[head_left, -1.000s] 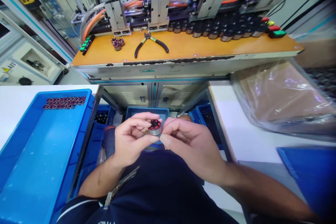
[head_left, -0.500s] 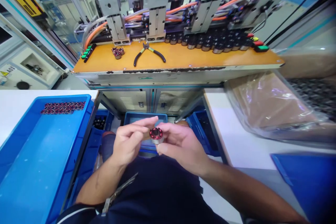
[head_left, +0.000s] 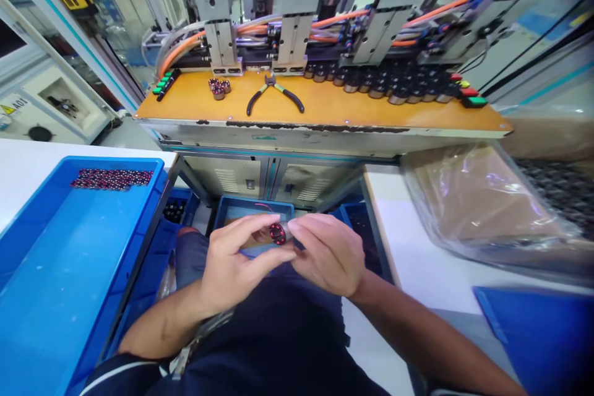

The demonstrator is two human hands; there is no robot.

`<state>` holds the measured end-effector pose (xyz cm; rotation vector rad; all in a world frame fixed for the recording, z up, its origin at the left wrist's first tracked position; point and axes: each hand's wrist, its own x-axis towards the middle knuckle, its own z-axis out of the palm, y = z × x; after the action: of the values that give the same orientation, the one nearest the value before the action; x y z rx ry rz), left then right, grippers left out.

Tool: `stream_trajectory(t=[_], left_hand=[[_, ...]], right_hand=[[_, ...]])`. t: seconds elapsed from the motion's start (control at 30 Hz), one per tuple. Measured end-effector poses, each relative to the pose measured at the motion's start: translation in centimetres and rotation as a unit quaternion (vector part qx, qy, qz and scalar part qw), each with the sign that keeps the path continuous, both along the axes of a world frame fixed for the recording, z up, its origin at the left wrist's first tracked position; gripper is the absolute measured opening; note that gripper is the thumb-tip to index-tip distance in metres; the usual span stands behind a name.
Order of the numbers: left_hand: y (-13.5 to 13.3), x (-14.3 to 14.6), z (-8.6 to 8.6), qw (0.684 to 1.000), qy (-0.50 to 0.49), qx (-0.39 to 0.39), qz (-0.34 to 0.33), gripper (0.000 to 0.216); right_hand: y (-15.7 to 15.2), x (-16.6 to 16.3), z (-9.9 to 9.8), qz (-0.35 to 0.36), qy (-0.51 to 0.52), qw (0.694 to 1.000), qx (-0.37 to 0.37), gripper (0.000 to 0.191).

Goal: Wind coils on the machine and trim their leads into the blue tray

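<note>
Over the lap, the left hand point(head_left: 232, 267) and right hand point(head_left: 330, 253) meet, both closed by the fingertips on a small red-wound motor part point(head_left: 277, 233) tipped on its side. To the left, a blue tray point(head_left: 55, 272) on the white counter point(head_left: 18, 167) holds a row of like parts point(head_left: 111, 178) along its far wall, and a clear plastic bag point(head_left: 487, 198) lies to the right. Farther off, pliers point(head_left: 275, 91) and a cluster of 3 small parts point(head_left: 219, 87) rest on the orange machine shelf point(head_left: 352, 108).

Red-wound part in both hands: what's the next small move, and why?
Probably roll the red-wound part a little to view its other face: it lies on its side, red face toward the left hand, with the right hand pinching its metal end.
</note>
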<state>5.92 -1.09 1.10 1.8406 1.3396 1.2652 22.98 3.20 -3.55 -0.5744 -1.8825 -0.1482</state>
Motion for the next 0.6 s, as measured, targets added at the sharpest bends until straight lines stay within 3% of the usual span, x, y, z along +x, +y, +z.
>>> stream_trajectory(t=[0.17,0.3,0.37,0.47,0.6], left_hand=[[0.6,-0.7,-0.5,1.000,-0.001,-0.001,-0.030,0.039],[0.3,-1.0,-0.7,0.998,-0.013,0.003,-0.056,0.043],[0.2,-1.0,-0.7,0.994,-0.075,-0.054,-0.059,0.039],[0.3,-0.8,-0.6,0.963,-0.202,-0.162,-0.075,0.032],[0.5,-1.0,-0.7,0.953,-0.245,-0.159,-0.083,0.027]], right_hand=[[-1.2,-0.1,1.3,0.067,0.058,0.984,-0.156,0.029],[-1.7,-0.2,2.6,0.118,0.125,0.959,-0.225,0.018],[-1.8,-0.3,3.0,0.130,0.160,0.944,-0.259,0.018],[-2.0,-0.7,3.1,0.133,0.189,0.922,-0.309,0.016],[-2.0,-0.5,2.5,0.141,0.204,0.898,-0.365,0.011]])
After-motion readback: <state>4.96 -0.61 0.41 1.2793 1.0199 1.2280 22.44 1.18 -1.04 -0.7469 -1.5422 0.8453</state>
